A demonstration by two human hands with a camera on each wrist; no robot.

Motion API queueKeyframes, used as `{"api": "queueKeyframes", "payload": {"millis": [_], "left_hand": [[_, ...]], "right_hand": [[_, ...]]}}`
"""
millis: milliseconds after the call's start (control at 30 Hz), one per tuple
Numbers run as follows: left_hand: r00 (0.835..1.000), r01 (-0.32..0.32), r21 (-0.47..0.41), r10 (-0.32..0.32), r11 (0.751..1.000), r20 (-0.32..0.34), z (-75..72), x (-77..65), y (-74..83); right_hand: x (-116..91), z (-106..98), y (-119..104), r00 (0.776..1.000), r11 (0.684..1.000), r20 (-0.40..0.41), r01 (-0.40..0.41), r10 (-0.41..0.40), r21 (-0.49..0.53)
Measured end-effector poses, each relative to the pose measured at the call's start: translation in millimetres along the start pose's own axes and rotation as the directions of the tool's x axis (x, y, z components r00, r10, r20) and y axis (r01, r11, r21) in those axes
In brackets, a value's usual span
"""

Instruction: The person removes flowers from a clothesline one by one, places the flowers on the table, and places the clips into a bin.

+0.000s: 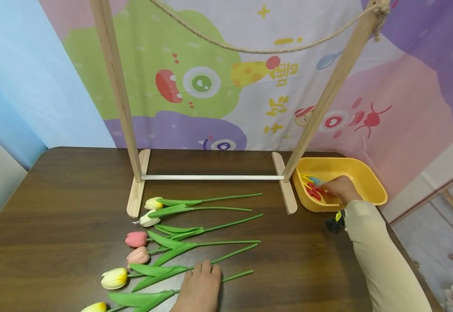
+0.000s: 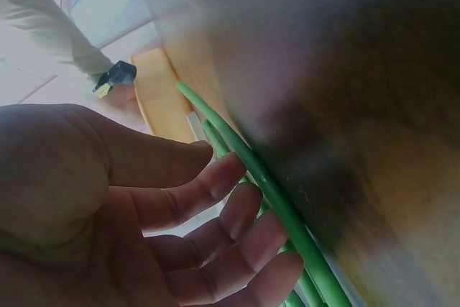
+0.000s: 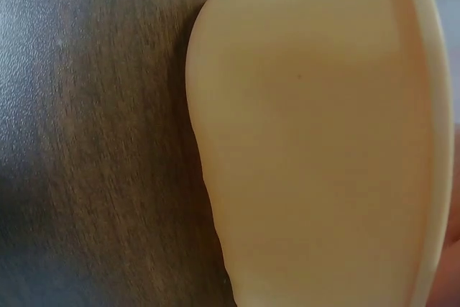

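My left hand [image 1: 200,288] lies over the green stems of the nearest artificial tulips. In the left wrist view its fingers [image 2: 241,239] are relaxed and slightly bent, with a green stem [image 2: 269,192] just beyond the fingertips. My right hand [image 1: 341,189] reaches down into a yellow plastic basin [image 1: 360,173], at red plastic pieces [image 1: 313,191] that look like clips; whether it pinches one is hidden. Yellow and blue pieces lie beside them. The right wrist view shows mostly the basin's outer wall [image 3: 309,134]. Several tulips, among them a pink one [image 1: 136,239] and a pale yellow one [image 1: 114,278], lie in a row.
Behind the tulips stands a wooden frame [image 1: 123,91] with a white crossbar [image 1: 211,177] low down and a sagging rope [image 1: 265,51] above. A cartoon-print cloth [image 1: 218,86] hangs behind the dark wooden table [image 1: 55,208]. The basin is beside the frame's right foot [image 1: 286,190].
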State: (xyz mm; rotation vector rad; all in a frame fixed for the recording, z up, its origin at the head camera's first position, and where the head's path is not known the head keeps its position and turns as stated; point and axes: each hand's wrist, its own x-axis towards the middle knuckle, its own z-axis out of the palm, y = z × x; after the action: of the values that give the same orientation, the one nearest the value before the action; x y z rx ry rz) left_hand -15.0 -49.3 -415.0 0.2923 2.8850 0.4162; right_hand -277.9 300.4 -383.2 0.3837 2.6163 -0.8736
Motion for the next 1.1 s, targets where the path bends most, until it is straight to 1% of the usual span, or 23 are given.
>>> {"api": "queueKeyframes", "payload": {"millis": [33,167,233,300,433,533,600,667,733,800,867,933,1000,1100], "left_hand": [[1.000,-0.002,-0.004,0.002,1.000,0.007,-0.3,-0.3,-0.2],[0.997,-0.004,-0.035,0.007,0.999,0.076,-2.3,0.2,-1.4],[0.996,-0.003,-0.051,0.008,0.999,0.093,-3.1,0.2,-2.0],[0.996,-0.007,-0.055,0.012,0.998,0.090,-3.0,0.3,-2.5],[0.998,-0.019,-0.060,0.022,0.998,0.057,-2.6,0.2,-3.2],[0.998,-0.027,-0.075,0.031,0.997,0.063,-3.9,1.4,-4.8],[0.998,-0.032,-0.075,0.036,0.997,0.051,-5.9,2.0,-6.9],[0.999,-0.040,-0.056,0.041,0.998,0.011,-9.3,2.0,-9.3],[0.998,-0.043,-0.040,0.040,0.998,-0.056,-13.9,1.8,-12.0],[0.989,-0.042,-0.032,0.038,0.999,-0.141,-20.3,2.0,-15.3],[0.976,-0.035,-0.028,0.029,0.999,-0.215,-28.5,3.9,-19.5],[0.957,-0.029,-0.015,0.023,0.999,-0.291,-37.4,6.7,-25.1],[0.939,-0.018,0.002,0.018,1.000,-0.343,-47.4,9.9,-31.3],[0.919,-0.006,0.015,0.012,1.000,-0.394,-63.5,14.4,-41.6]], "right_hand": [[0.0,0.1,0.0,1.000,1.000,-0.001,-0.005,0.005,-0.007],[1.2,-0.5,2.2,1.000,1.000,0.005,-0.022,0.022,-0.019],[1.7,-0.8,3.2,0.999,0.999,0.011,-0.037,0.037,-0.024],[2.1,-1.6,4.3,0.999,0.999,0.012,-0.043,0.043,-0.032],[1.8,-2.7,6.6,0.999,0.998,0.004,-0.045,0.045,-0.038],[-1.7,-3.6,8.7,1.000,0.999,-0.005,-0.024,0.024,-0.022],[-5.6,-3.6,8.5,1.000,1.000,-0.012,-0.007,0.007,-0.002],[-11.1,-4.0,6.3,1.000,1.000,-0.018,0.015,-0.015,0.002],[-18.6,-4.0,2.0,0.998,0.999,-0.041,0.043,-0.043,0.001],[-28.7,-4.0,-4.3,0.994,0.996,-0.071,0.083,-0.085,-0.019],[-40.1,-2.6,-11.9,0.985,0.990,-0.101,0.135,-0.139,-0.048],[-52.6,-0.7,-20.5,0.973,0.980,-0.127,0.182,-0.191,-0.077],[-65.0,1.8,-29.7,0.959,0.969,-0.148,0.229,-0.241,-0.093],[-82.0,8.3,-44.2,0.936,0.953,-0.185,0.285,-0.299,-0.098]]}}
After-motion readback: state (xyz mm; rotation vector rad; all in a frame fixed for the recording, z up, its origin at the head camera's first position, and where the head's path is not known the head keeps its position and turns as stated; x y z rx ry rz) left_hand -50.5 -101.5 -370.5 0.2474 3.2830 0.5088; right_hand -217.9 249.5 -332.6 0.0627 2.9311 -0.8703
